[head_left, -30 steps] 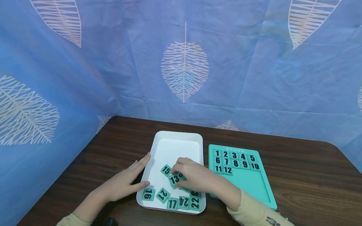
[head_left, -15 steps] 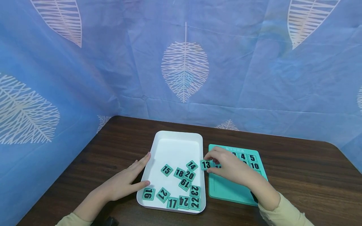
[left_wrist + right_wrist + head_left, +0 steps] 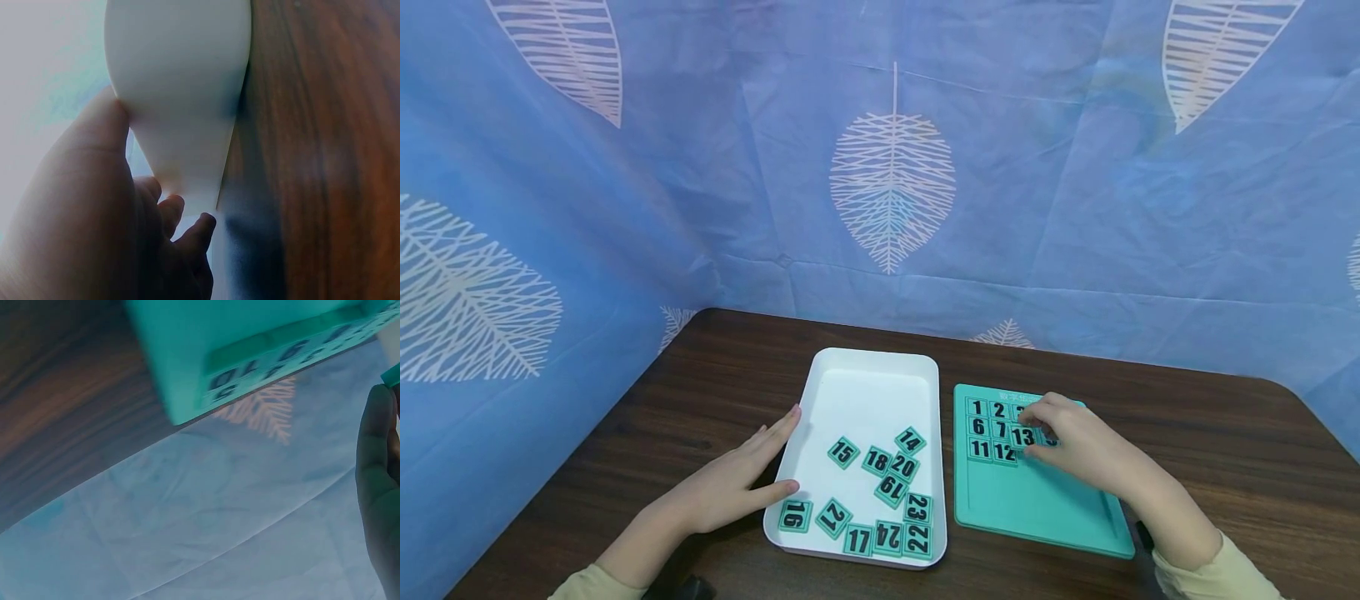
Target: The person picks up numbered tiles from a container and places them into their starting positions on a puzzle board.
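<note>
In the head view my right hand (image 3: 1078,442) pinches the green number tile 13 (image 3: 1022,437) between fingers and thumb, above the green puzzle board (image 3: 1030,508). Tiles 1 to 12 lie in rows at the board's upper part, and the hand hides some of them; tile 12 (image 3: 1004,452) is just below the held one. My left hand (image 3: 733,483) rests with straight fingers against the left rim of the white tray (image 3: 865,371). The left wrist view shows its thumb and fingertips touching the tray wall (image 3: 178,75). A corner of the held tile (image 3: 392,375) shows in the right wrist view.
Loose tiles lie in the tray's nearer half, among them tile 15 (image 3: 843,452), tile 14 (image 3: 910,440) and tile 16 (image 3: 794,516). Tray and board stand side by side on a dark wooden table (image 3: 1210,450). A blue leaf-patterned cloth (image 3: 1030,183) hangs behind.
My right hand has picked tile 13 out of the tray and carried it rightward over the board. The left hand has stayed at the tray's left rim.
</note>
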Tool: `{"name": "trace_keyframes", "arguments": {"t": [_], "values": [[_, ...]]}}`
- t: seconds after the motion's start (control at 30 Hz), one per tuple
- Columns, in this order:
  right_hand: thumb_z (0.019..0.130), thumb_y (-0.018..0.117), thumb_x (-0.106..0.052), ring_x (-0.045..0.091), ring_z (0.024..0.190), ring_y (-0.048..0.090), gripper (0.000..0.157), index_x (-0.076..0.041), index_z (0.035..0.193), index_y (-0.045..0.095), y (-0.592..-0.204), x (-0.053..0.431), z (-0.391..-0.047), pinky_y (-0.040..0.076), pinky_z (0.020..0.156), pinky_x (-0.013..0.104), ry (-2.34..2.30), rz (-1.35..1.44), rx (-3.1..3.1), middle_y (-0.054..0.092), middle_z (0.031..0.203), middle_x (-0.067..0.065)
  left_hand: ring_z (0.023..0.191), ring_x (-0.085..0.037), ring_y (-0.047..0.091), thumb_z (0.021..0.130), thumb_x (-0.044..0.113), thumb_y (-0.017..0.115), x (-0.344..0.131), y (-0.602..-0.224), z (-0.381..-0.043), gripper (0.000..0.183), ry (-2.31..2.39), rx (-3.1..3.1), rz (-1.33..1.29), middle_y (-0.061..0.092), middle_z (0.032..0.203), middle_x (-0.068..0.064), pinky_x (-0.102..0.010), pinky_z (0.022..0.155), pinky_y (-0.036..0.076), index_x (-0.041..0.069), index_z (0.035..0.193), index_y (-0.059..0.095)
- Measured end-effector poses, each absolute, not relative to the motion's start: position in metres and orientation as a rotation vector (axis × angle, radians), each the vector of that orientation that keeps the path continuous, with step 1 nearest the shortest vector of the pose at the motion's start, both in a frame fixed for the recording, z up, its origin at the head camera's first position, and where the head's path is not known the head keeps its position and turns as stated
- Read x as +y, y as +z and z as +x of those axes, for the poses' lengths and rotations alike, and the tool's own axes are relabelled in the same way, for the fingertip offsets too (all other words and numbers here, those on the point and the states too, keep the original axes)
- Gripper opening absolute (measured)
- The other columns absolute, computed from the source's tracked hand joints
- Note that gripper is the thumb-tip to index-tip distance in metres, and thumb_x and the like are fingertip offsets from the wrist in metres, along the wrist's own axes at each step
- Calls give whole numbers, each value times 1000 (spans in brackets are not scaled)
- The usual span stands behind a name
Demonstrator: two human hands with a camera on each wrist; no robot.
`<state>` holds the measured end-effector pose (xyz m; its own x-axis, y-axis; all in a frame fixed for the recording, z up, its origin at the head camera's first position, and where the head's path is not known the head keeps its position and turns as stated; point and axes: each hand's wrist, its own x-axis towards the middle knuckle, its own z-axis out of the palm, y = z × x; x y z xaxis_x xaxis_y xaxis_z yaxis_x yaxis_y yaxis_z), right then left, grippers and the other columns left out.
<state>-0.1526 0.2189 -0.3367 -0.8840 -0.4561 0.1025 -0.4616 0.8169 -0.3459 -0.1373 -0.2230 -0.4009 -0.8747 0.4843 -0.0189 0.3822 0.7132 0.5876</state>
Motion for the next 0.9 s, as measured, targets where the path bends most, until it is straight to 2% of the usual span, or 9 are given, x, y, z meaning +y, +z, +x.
{"name": "trace_keyframes", "arguments": {"t": [0.23, 0.47, 0.67, 0.9], "values": [[76, 80, -11, 12, 75, 48, 27, -8, 99, 66, -347, 233, -151, 45, 59, 28, 539, 744, -3036, 54, 92, 0, 144, -24, 10, 91, 58, 52, -223, -401, -138, 85, 884, 2740, 696, 5, 157, 17, -54, 111, 21, 33, 154, 2], [75, 81, -11, 12, 72, 42, 27, -9, 96, 64, -354, 237, -153, 41, 57, 27, 539, 782, -3048, 50, 87, -2, 144, -28, 11, 91, 58, 52, -223, -400, -138, 85, 886, 2741, 699, 7, 157, 13, -57, 110, 22, 32, 154, 2], [74, 81, -10, 13, 73, 43, 26, -6, 95, 65, -357, 232, -154, 43, 58, 28, 552, 773, -3064, 52, 86, -3, 144, -28, 10, 91, 58, 52, -223, -400, -137, 84, 893, 2733, 687, 6, 157, 15, -58, 110, 21, 34, 154, 1], [74, 81, -10, 13, 72, 42, 27, -7, 95, 64, -359, 231, -155, 41, 58, 28, 550, 765, -3063, 50, 84, -3, 143, -33, 12, 93, 56, 51, -223, -400, -137, 83, 897, 2732, 709, 7, 158, 10, -62, 108, 22, 32, 154, 1]]}}
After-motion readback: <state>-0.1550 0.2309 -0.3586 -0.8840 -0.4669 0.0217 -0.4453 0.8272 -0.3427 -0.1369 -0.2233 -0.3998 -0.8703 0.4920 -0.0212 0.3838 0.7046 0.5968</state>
